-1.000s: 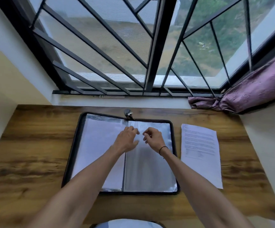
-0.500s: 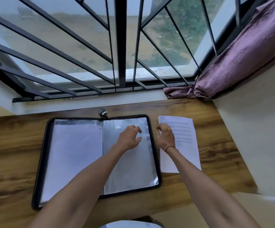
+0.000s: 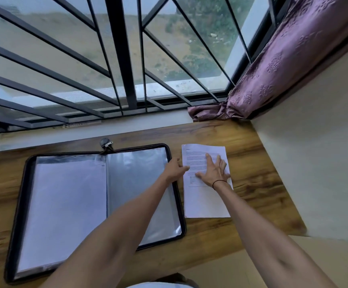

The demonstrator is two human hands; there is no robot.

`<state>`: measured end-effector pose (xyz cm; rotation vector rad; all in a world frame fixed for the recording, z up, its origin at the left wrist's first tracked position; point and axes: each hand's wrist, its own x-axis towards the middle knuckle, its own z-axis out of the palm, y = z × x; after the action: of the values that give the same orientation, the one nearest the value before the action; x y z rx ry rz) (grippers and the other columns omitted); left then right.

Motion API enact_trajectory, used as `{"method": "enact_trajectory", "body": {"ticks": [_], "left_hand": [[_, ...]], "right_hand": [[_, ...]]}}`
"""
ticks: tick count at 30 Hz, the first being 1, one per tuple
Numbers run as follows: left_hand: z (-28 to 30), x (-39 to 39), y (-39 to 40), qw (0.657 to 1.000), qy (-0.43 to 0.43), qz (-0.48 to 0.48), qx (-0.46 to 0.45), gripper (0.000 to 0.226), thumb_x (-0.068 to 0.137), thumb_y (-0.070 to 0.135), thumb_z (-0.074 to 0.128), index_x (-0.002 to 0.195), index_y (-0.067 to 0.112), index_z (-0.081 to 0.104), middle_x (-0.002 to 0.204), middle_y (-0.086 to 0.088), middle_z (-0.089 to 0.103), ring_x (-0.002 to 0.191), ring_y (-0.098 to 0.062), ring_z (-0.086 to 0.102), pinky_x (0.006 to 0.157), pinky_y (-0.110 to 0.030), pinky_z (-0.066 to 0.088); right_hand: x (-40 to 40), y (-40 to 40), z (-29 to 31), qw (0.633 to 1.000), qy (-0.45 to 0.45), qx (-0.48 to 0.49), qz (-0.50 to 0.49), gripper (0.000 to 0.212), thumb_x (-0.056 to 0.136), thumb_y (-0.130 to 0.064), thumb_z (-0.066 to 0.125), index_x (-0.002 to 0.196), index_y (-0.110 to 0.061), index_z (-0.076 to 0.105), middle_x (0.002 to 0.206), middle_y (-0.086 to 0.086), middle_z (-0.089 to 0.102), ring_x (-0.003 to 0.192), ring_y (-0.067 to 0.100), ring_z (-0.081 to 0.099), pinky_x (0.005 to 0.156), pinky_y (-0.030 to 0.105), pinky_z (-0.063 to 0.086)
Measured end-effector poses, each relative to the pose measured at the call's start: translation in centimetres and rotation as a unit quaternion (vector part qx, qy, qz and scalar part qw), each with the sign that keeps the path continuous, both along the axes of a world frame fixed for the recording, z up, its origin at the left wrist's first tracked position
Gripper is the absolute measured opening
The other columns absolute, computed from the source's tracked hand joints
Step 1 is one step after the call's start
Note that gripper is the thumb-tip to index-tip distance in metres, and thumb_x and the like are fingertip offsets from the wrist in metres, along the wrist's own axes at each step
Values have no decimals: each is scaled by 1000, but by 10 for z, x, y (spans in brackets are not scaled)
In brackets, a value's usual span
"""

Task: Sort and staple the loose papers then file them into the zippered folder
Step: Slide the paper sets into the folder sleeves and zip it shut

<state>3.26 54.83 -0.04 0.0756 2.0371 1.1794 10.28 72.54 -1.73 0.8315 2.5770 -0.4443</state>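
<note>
**Both hands at the papers**

The right hand [image 3: 214, 170] is lying flat, fingers spread, on the papers [image 3: 207, 201] beside the open folder [image 3: 98, 204]. The left hand [image 3: 175, 169] is touching their left edge on the desk [image 3: 258, 183].

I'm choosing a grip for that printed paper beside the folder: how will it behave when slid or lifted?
The printed paper looks thin and flat, so it would probably flop if lifted by one edge. On the smooth wooden desk it likely slides easily under the right hand resting flat on it. It seems light.
</note>
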Motion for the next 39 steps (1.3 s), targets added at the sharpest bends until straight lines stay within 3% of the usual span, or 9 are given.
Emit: {"method": "enact_trajectory", "body": {"ticks": [6,10,14,18,24,30,33,37,39], "left_hand": [[-10,-2,29,994,-80,76,0,35,89,27,74,117,7,69,101,-1,70,77,-8,62,60,-23,46],[-26,-4,32,990,-48,122,-45,50,66,38,70,108,13,63,114,-7,68,93,-19,67,76,-35,57],[-15,-1,33,989,-77,126,-14,49,84,28,75,124,14,50,121,-1,55,106,-21,60,90,-39,58],[-20,-1,35,992,-95,83,-13,33,86,27,76,110,8,65,106,-3,68,80,-13,58,61,-27,45],[-17,7,32,993,-77,87,21,6,86,17,68,87,23,68,97,-3,74,91,-20,69,86,-35,59],[3,-5,9,988,-98,83,85,31,96,26,59,125,18,61,120,-3,72,105,-24,72,91,-44,59],[9,-8,-11,976,-127,23,173,55,104,45,55,153,27,39,146,4,58,125,-20,62,104,-48,53],[33,-8,-29,979,-151,6,140,75,96,74,43,158,44,13,154,10,45,129,-21,58,94,-50,56],[43,-11,-38,983,-133,29,122,76,98,75,30,160,39,7,158,3,38,137,-27,48,103,-56,48]], "right_hand": [[6,5,-7,1000,29,-5,-4,80,90,-63,63,156,-42,24,168,9,3,152,35,7,108,70,28],[9,21,-11,975,146,20,-167,65,91,-45,71,145,-20,45,155,20,31,140,43,28,106,57,38],[10,33,-11,947,121,5,-299,75,76,-22,87,132,-7,40,143,26,39,134,43,34,107,49,36],[10,42,-11,931,116,-49,-343,86,65,-19,95,128,-5,38,138,27,44,132,44,37,104,47,43],[7,45,0,933,174,-45,-313,29,84,-12,70,111,-1,67,119,22,69,112,40,62,87,40,48],[9,27,33,939,279,-108,-168,12,93,-17,67,101,-8,64,101,9,72,91,33,64,73,37,50],[-1,9,40,919,299,-202,-156,10,100,-19,61,99,-10,61,96,2,68,89,27,65,73,35,51],[-29,-29,47,867,225,-411,-172,65,96,-75,41,105,-18,69,106,4,74,100,23,71,88,42,58],[-39,-53,60,835,200,-485,-167,67,103,-65,27,121,-17,71,118,6,73,106,23,72,84,41,61]]}}
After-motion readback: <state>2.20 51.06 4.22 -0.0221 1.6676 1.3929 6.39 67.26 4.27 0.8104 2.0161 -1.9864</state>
